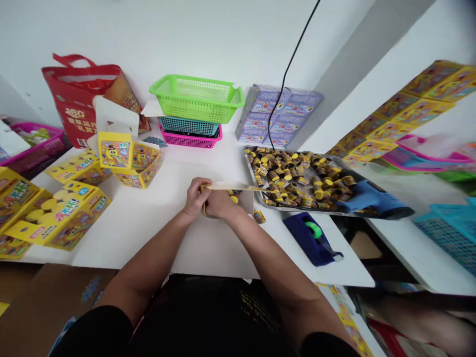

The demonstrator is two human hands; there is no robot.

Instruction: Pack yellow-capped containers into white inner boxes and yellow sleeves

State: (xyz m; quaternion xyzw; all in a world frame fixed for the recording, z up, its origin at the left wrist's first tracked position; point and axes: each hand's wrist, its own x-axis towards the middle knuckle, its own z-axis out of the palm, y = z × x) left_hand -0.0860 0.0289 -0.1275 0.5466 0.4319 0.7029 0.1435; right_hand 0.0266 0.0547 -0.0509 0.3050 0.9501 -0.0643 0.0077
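A small open carton (pixel 246 201) stands on the white table in front of me, its flap raised along the top edge. My left hand (pixel 196 199) is closed round the carton's left end. Reaching into the carton, my right hand (pixel 218 202) has its fingers hidden by the walls and flap, so its grip does not show. A few small yellow-lidded cups (pixel 234 199) lie inside beside the right hand. Just right of the carton, one small yellow-and-brown cup (pixel 259 216) lies on the table. A metal tray (pixel 258 181) heaped with such cups sits at the right.
Filled yellow boxes (pixel 70 218) and an open one (pixel 137 171) stand left. Stacked baskets (pixel 197 101), a red bag (pixel 80 109) and purple boxes (pixel 277 116) line the back. A blue tape dispenser (pixel 310 238) and a blue heat gun (pixel 372 198) are right.
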